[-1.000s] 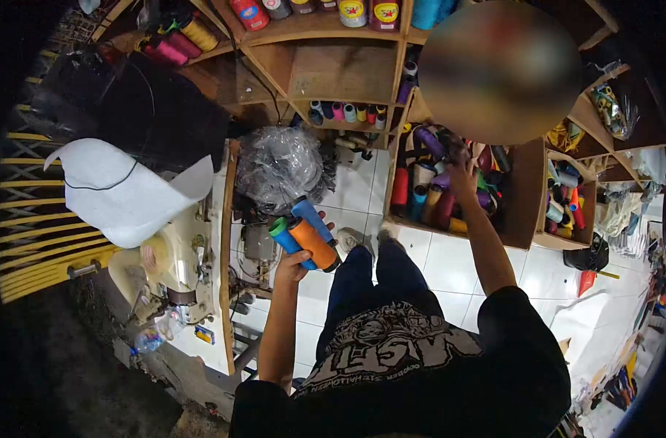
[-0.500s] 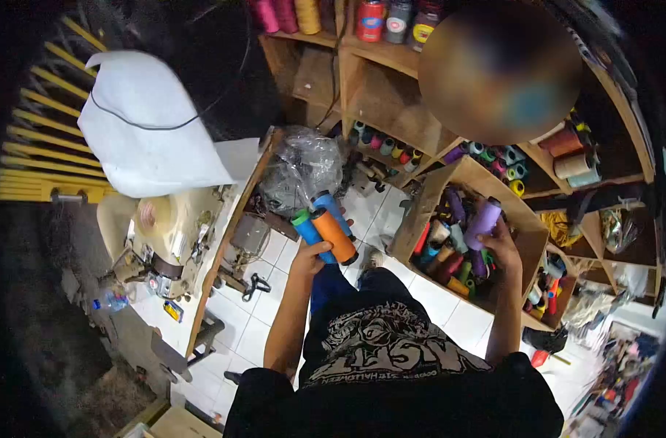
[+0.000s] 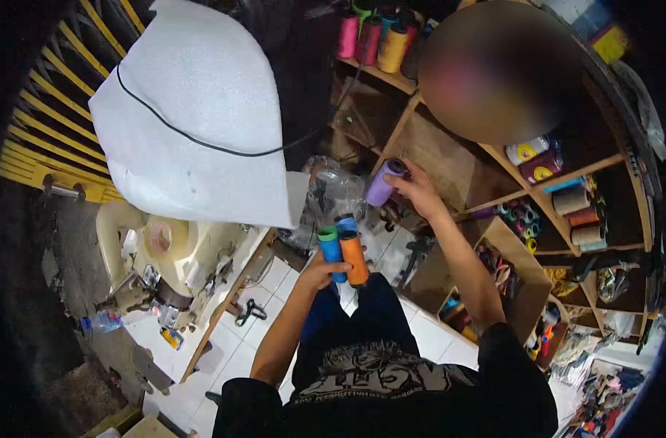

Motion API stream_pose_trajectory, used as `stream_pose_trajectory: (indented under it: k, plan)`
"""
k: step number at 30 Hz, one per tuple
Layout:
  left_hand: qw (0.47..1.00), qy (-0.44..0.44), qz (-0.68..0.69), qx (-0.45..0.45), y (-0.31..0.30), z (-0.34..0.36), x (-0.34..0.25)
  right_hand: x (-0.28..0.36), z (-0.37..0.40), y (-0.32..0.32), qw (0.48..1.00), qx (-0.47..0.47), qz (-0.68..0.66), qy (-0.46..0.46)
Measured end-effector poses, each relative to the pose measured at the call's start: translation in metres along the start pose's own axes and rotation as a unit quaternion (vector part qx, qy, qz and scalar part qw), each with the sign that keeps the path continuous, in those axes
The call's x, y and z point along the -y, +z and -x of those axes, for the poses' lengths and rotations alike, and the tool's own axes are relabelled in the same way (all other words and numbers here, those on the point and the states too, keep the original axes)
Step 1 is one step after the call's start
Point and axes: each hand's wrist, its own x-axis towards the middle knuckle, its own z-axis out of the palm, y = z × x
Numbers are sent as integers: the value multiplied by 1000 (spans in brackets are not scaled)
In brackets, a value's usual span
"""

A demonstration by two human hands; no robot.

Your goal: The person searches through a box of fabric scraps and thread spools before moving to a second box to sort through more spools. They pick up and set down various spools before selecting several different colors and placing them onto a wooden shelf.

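Observation:
My left hand (image 3: 324,271) is closed around a bunch of thread spools in front of my legs. Among them are an orange thread spool (image 3: 353,259), a blue one with a green top (image 3: 331,250) and another blue thread spool (image 3: 345,223) behind, partly hidden. Raised in front of the wooden shelf, my right hand (image 3: 417,191) grips a purple thread spool (image 3: 381,185) near its dark end. Below my right forearm stands a cardboard box (image 3: 439,281) with spools inside, partly covered by the arm.
A wooden shelf (image 3: 399,128) with thread spools in its compartments rises ahead. On the left, a sewing machine (image 3: 194,241) stands on a table, and a white sheet (image 3: 202,109) hangs above it with a black cable across. Scissors (image 3: 251,312) lie on the tiled floor.
My right hand has lifted the purple spool up and left from over the box to the shelf front. My left hand keeps its spools, now held more upright. The view has shifted.

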Motion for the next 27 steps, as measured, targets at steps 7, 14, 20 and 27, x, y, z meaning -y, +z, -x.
stream_pose_trajectory:
  k: [7, 14, 20, 27]
  plan:
    - [999, 1, 39, -2, -75, -54, 58, -44, -163, 33, 949, -130, 188, -216]
    - [997, -4, 71, -27, -116, -53, 120, -71, -321, 31, 889, -229, 396, -7]
    - [981, -75, 123, -133, -183, -19, 177, -146, -425, -17, 913, -383, 78, 117]
    - [993, -20, 107, -56, -187, -6, 163, -145, -435, -27, 791, -550, 210, -167]
